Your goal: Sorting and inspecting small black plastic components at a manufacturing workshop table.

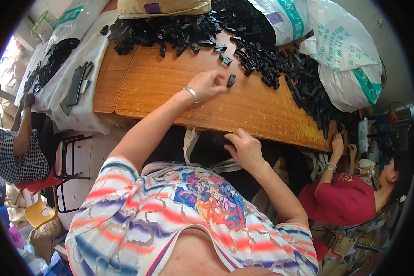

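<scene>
Right hand point(245, 149) by the table's near edge, fingers bent, thumb apart; dark background, cannot tell if anything is held. Left hand point(208, 86) at eleven o'clock from it, over the wooden table point(170, 101): thumb and fingers curved. A small black part point(232, 80) is right at its fingertips, three o'clock; cannot tell if pinched. From that hand, two loose parts point(225, 59) at one o'clock, black heap point(184, 32) at eleven. Beyond: tan sack point(164, 7), purple label; toward two o'clock, white bag point(345, 46), green lettering.
</scene>
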The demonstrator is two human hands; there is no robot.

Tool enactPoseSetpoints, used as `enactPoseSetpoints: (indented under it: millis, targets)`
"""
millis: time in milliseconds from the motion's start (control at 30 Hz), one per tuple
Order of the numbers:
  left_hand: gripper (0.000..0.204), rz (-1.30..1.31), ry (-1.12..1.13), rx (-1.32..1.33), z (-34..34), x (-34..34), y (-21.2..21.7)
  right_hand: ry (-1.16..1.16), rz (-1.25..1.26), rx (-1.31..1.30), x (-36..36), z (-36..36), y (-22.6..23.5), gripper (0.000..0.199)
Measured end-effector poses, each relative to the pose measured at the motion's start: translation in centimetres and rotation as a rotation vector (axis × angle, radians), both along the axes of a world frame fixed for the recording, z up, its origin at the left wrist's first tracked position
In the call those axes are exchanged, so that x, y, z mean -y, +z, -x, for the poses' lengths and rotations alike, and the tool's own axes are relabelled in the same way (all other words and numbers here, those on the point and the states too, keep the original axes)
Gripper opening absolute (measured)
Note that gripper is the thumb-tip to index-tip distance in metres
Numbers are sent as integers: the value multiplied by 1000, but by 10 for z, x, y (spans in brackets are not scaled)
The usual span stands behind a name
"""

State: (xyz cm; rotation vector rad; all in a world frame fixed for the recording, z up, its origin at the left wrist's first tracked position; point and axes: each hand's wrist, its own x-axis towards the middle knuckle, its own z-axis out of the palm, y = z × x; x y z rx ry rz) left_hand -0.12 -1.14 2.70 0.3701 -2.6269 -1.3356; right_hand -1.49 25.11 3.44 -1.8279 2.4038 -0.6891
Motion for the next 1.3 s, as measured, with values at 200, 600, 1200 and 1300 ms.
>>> enactPoseSetpoints:
  millis: [200,600,1200,1300]
  targets:
    - [32,277,301,-38,45,-26,-15,-103,80,-5,27,56,9,18]
    - [24,361,166,-113,27,-49,-3,-418,105,-199,91,181,-8,20]
    - [24,756,-52,-71,2,-36,6,-579,-76,-213,57,191,-7,26]
    - [26,677,-55,-75,-8,-38,3,-571,-61,-156,60,187,-11,25]
